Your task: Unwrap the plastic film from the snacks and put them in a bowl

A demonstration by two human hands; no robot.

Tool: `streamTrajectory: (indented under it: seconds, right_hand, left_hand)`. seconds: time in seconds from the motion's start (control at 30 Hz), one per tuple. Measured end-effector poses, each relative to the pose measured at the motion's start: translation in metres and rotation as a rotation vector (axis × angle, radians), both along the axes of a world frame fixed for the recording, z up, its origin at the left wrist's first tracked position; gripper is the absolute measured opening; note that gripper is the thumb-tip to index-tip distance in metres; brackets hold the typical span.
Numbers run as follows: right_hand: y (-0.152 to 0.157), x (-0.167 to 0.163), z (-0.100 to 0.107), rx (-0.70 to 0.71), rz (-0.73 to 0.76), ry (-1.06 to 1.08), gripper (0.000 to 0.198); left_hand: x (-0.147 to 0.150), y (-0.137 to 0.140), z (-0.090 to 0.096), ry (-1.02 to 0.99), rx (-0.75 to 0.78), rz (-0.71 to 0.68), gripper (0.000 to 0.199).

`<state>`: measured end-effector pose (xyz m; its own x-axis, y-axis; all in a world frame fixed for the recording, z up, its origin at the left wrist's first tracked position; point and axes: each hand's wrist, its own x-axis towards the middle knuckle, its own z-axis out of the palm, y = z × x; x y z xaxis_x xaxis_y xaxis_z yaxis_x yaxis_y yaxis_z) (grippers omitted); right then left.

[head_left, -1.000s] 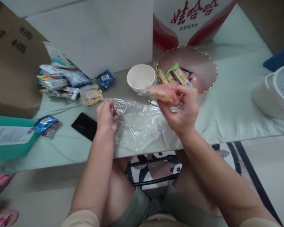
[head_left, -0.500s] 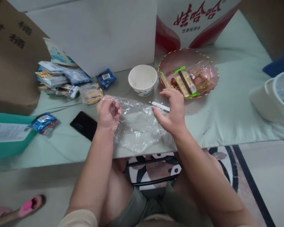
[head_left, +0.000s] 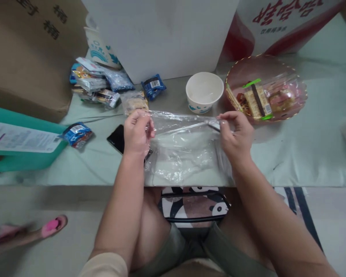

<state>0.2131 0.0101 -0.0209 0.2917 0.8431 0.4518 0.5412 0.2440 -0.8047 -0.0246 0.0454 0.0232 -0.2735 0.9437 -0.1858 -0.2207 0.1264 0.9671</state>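
Left hand [head_left: 138, 132] and right hand [head_left: 235, 132], near the centre of the frame, each have a closed grip pinching a top corner of a clear plastic bag [head_left: 181, 154]. Its upper edge stretches between them, its body spreading below.

Beneath is a tabletop [head_left: 294, 161] covered in pale green cloth. A dark phone [head_left: 116, 136] lies beside the left wrist. Above the bag are a white paper bowl [head_left: 200, 107] and, to its right, a pink gold-rimmed bowl [head_left: 240, 73] with wrapped snacks. Packets [head_left: 95, 80] pile up at upper left. A white box [head_left: 161, 38] stands at the top. Lower left shows pale floor [head_left: 83, 219] and another person's foot [head_left: 50, 229] in a pink slipper.

Half a second ago the right hand was open; now it grips the bag. A second ago it held a reddish packaged item. The view has shifted, so the bowls sit farther right.

A white-and-red box [head_left: 276, 36], upper right, bears red characters 娃哈哈, partly cut off, above 饮用纯净水. A brown carton [head_left: 25, 69], upper left, shows 封 and 桶 twice. The label [head_left: 23, 135] on a green container [head_left: 37, 163] is too small to read.
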Motion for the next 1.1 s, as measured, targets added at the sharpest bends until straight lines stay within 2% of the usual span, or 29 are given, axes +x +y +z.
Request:
streamTrajectory:
  seconds: [0.13, 0.23, 0.33, 0.5, 0.57, 0.63, 0.83, 0.97, 1.03, 1.1]
  right_hand:
    - [0.003, -0.007, 0.013, 0.041, 0.043, 0.291, 0.009]
    - [0.006, -0.008, 0.018, -0.016, 0.057, 0.509, 0.010]
    - [0.010, -0.001, 0.016, -0.142, 0.041, 0.693, 0.021]
    - [-0.002, 0.005, 0.005, -0.328, 0.299, 0.792, 0.050]
    - [-0.011, 0.000, 0.002, -0.484, 0.316, 0.789, 0.045]
    - [-0.016, -0.004, 0.001, -0.582, 0.260, 0.780, 0.038]
    - [-0.011, 0.003, 0.009, -0.396, 0.106, 0.841, 0.029]
    - [-0.010, 0.005, 0.009, -0.369, 0.073, 0.843, 0.028]
    - [-0.009, 0.004, 0.007, -0.354, 0.073, 0.849, 0.031]
    - [-0.008, 0.004, 0.004, -0.320, 0.070, 0.864, 0.034]
  left_hand:
    - [-0.012, 0.000, -0.009, 0.128, 0.065, -0.019, 0.024]
    - [-0.016, -0.001, -0.013, 0.149, 0.108, -0.051, 0.021]
    - [-0.015, -0.002, -0.011, 0.106, 0.092, -0.012, 0.023]
    - [-0.010, 0.001, -0.002, -0.058, 0.029, 0.086, 0.024]
    - [-0.010, 0.003, 0.001, -0.111, -0.003, 0.107, 0.026]
    - [-0.010, 0.005, 0.001, -0.149, -0.017, 0.116, 0.027]
    - [-0.011, 0.010, -0.001, -0.118, -0.023, 0.124, 0.023]
    - [-0.014, 0.012, -0.002, -0.081, -0.052, 0.166, 0.023]
    - [-0.013, 0.009, -0.001, -0.133, -0.080, 0.080, 0.029]
    - [-0.009, 0.004, 0.000, -0.185, -0.179, -0.124, 0.042]
